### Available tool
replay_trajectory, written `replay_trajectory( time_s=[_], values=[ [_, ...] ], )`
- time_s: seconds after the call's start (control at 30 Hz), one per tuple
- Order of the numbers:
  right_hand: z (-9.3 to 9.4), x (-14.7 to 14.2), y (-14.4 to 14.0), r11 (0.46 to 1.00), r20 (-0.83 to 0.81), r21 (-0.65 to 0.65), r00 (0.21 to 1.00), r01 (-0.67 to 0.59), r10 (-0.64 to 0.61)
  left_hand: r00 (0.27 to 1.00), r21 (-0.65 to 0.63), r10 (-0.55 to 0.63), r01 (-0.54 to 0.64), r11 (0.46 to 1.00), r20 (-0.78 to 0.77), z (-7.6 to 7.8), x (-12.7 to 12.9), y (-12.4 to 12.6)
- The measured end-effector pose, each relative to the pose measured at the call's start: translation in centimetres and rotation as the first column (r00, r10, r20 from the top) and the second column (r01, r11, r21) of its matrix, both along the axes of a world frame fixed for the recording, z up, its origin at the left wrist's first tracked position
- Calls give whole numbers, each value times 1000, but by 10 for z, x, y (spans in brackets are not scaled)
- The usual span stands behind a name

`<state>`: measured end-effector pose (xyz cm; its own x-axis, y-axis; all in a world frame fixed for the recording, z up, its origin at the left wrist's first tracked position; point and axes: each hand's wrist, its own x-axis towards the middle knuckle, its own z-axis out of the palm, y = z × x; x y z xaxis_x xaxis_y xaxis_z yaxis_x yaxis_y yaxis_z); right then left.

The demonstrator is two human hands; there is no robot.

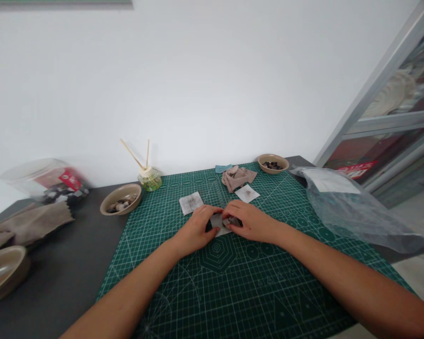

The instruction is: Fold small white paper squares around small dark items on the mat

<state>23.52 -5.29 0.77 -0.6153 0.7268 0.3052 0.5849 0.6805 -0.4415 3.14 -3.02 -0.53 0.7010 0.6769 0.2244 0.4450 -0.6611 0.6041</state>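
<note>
Near the middle of the green cutting mat (282, 287), a small grey-white square sheet (217, 221) lies between my two hands. At its left side, my left hand (198, 229) holds it down, with the thumb at the near edge and the fingers at the far edge. My right hand (254, 221) is closed, its fingertips pinching a small crumpled grey-brown piece of cloth (229, 221) against the sheet. Whether anything is inside the cloth is hidden. Just beyond my hands lie two smudged white squares, one left (191, 203) and one right (248, 193).
A crumpled brown cloth (237, 178) and a blue piece (223, 168) lie farther back. Pebble bowls stand left (111, 193) and right (273, 170), by a reed diffuser (150, 180). Plastic bag (342, 212) at right; tub (38, 176), brown cloth (45, 221) and bowl (7, 270) at left.
</note>
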Motion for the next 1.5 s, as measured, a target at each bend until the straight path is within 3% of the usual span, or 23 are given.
replay_trajectory(
  time_s=[0.1, 0.3, 0.47, 0.63, 0.83, 1.07, 1.23, 1.5],
  values=[
    [0, -1, 1, 999, 11, 0, 999, -42, 42, 1000, 5, -6, 6, 1000, 6, -1, 0, 0],
    [-1, 0, 2, 999, 3, 33, 1000, 10, -10, 1000, 8, -3, 3, 1000, 11, -2, -1, 0],
    [0, -1, -1, 998, 7, 9, 998, -59, 59, 1000, 16, -7, 7, 1000, 24, -3, -1, 1],
    [-2, -1, 1, 999, 7, 36, 1000, 14, -15, 1000, 21, -6, 5, 1000, 20, -5, -1, 1],
    [0, -1, -1, 999, 3, 10, 999, -52, 52, 1000, 7, -2, 2, 1000, 15, -3, -1, 1],
    [-4, 0, 2, 999, 10, 49, 1000, 17, -17, 1000, 6, -2, 2, 1000, 21, -3, -1, 0],
    [-1, -2, -1, 999, -4, 15, 999, -46, 46, 1000, 8, -6, 6, 1000, 23, -3, -1, 1],
    [1, -1, -1, 999, 2, 2, 999, -43, 43, 1000, -2, -1, 1, 1000, 12, -2, -1, 0]
  ],
)
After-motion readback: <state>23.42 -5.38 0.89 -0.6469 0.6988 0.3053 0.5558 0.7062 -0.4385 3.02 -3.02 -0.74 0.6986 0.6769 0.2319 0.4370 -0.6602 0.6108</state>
